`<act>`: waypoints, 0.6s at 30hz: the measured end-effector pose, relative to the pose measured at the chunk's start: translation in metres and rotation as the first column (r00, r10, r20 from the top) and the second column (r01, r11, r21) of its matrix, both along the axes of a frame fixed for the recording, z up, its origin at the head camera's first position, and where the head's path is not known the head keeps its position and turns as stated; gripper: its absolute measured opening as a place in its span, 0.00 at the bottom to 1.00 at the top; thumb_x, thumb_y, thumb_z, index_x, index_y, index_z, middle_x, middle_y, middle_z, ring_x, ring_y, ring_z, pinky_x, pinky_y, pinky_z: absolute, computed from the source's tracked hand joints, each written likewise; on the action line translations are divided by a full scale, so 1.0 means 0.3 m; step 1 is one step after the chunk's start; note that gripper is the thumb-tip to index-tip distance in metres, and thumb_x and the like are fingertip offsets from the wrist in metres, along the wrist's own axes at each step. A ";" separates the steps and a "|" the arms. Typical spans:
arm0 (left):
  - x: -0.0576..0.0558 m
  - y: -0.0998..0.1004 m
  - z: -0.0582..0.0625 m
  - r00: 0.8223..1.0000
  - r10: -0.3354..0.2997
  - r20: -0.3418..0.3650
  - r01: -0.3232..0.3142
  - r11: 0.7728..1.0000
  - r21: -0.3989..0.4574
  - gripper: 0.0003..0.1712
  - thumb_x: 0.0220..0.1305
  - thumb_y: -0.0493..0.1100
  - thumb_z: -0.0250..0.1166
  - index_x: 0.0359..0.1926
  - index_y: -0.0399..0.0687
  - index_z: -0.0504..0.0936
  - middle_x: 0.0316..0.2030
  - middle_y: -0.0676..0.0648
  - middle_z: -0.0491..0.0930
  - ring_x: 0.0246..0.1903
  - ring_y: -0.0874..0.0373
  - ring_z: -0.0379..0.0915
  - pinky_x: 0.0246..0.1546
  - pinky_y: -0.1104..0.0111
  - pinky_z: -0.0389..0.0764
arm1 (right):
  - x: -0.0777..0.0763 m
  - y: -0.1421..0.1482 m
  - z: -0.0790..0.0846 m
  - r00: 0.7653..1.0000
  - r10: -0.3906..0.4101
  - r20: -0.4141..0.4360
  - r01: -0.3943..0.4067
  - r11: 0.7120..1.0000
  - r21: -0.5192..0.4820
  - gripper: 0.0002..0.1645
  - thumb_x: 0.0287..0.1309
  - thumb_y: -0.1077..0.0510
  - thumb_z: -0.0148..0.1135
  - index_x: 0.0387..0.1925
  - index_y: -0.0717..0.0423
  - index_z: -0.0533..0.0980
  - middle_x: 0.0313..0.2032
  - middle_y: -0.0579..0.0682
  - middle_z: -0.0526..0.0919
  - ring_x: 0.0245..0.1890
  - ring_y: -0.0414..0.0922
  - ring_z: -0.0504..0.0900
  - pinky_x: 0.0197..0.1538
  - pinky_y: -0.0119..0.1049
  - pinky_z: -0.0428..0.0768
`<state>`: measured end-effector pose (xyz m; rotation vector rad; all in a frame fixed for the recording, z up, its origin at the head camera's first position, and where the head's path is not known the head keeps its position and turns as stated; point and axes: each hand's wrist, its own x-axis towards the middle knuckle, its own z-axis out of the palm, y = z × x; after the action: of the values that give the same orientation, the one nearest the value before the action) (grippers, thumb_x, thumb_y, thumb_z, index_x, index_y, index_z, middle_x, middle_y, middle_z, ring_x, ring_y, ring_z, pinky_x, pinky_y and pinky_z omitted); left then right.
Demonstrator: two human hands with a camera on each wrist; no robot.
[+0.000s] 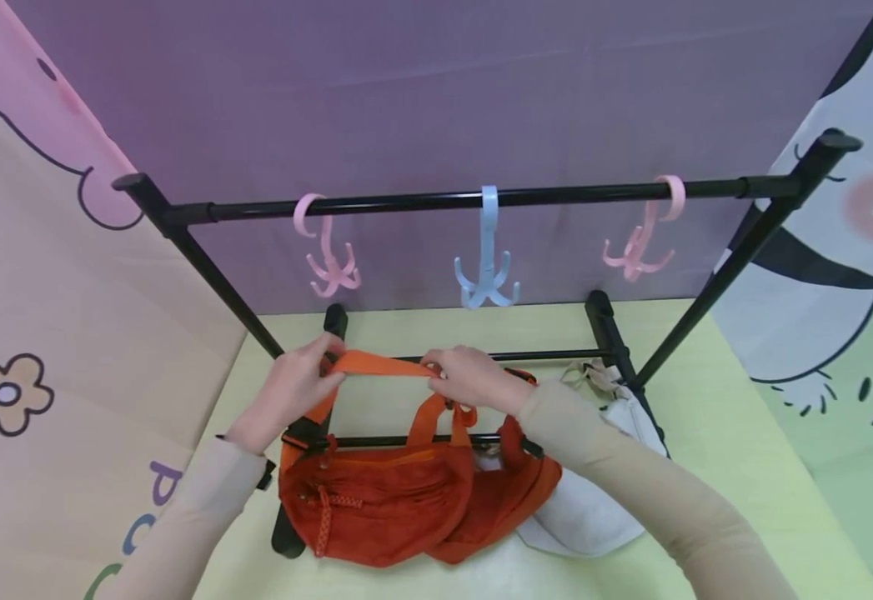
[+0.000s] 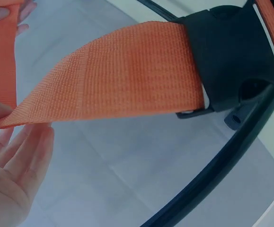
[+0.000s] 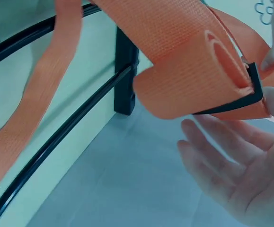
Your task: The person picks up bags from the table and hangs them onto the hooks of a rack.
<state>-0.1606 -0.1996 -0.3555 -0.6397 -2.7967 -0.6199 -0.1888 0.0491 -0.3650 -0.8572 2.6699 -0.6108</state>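
An orange-red waist bag point(image 1: 376, 504) hangs in front of the low bar of a black rack, its webbing strap point(image 1: 381, 364) raised between two hands. At the left end, my left hand point(image 1: 295, 390) pinches the strap between thumb and fingers. My right hand point(image 1: 475, 380) pinches it farther right; the right wrist view shows a black slider point(image 3: 256, 87) and a rolled fold of webbing point(image 3: 189, 85) by the thumb. A black buckle point(image 2: 222, 59) joins the strap in the left wrist view. Another red bag point(image 1: 499, 508) is beside the first, partly hidden by it.
Across the rack's top bar point(image 1: 406, 202) hang two pink hooks point(image 1: 334, 271) point(image 1: 639, 250) and one blue hook point(image 1: 488, 250). A whitish bag point(image 1: 586, 517) lies at the lower right, partly behind the right sleeve. Patterned cloth walls surround the pale yellow surface point(image 1: 744, 467).
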 end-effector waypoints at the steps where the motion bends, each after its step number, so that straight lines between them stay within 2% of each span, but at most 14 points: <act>1: 0.001 -0.003 0.004 1.000 0.001 0.022 -0.002 1.000 0.031 0.16 0.52 0.36 0.63 0.44 0.41 0.71 0.37 0.43 0.78 0.28 0.54 0.75 0.24 0.65 0.74 | 0.002 0.000 0.005 0.999 -0.002 0.032 0.004 0.999 -0.040 0.21 0.58 0.56 0.49 0.53 0.54 0.69 0.38 0.48 0.79 0.16 0.35 0.72 0.34 0.33 0.73; 5: 0.006 -0.018 0.016 0.993 -0.010 0.121 -0.013 0.982 0.186 0.18 0.53 0.33 0.60 0.47 0.41 0.71 0.42 0.41 0.77 0.36 0.51 0.75 0.27 0.64 0.74 | 0.012 -0.004 0.018 0.989 0.029 0.148 0.008 0.969 -0.245 0.21 0.57 0.60 0.51 0.54 0.55 0.68 0.39 0.51 0.78 0.24 0.37 0.75 0.30 0.33 0.72; 9: 0.014 -0.040 0.028 0.978 -0.053 0.200 -0.015 0.945 0.325 0.18 0.53 0.31 0.59 0.48 0.40 0.72 0.41 0.42 0.77 0.37 0.52 0.75 0.29 0.64 0.74 | 0.020 -0.013 0.018 0.971 0.079 0.226 0.018 0.917 -0.398 0.22 0.56 0.64 0.52 0.54 0.54 0.67 0.40 0.52 0.78 0.29 0.40 0.76 0.26 0.32 0.74; 11: 0.018 -0.051 0.035 0.968 -0.089 0.236 -0.009 0.922 0.386 0.18 0.53 0.30 0.59 0.48 0.40 0.73 0.41 0.43 0.77 0.37 0.54 0.74 0.34 0.66 0.74 | 0.024 -0.016 0.022 0.963 0.089 0.253 0.036 0.892 -0.450 0.23 0.55 0.66 0.52 0.54 0.54 0.67 0.42 0.55 0.77 0.28 0.41 0.76 0.24 0.32 0.74; 16: 0.027 -0.076 0.052 0.934 -0.189 0.302 0.011 0.863 0.505 0.18 0.54 0.33 0.61 0.47 0.39 0.73 0.41 0.41 0.77 0.35 0.60 0.74 0.33 0.70 0.75 | 0.025 -0.019 0.042 0.963 0.105 0.247 0.046 0.843 -0.536 0.24 0.54 0.65 0.55 0.54 0.54 0.68 0.39 0.54 0.77 0.28 0.42 0.75 0.27 0.32 0.74; 18: 0.032 -0.084 0.062 0.925 -0.209 0.317 0.012 0.850 0.526 0.18 0.54 0.35 0.62 0.47 0.38 0.73 0.41 0.41 0.77 0.35 0.61 0.74 0.32 0.69 0.76 | 0.026 -0.020 0.049 0.966 0.110 0.233 0.040 0.830 -0.557 0.23 0.53 0.62 0.58 0.53 0.53 0.69 0.38 0.52 0.77 0.28 0.42 0.75 0.28 0.33 0.74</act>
<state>-0.1509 -0.2249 -0.3370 -0.6220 -2.7096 -1.5962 -0.1808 0.0433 -0.3503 -0.8832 2.2498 -1.4361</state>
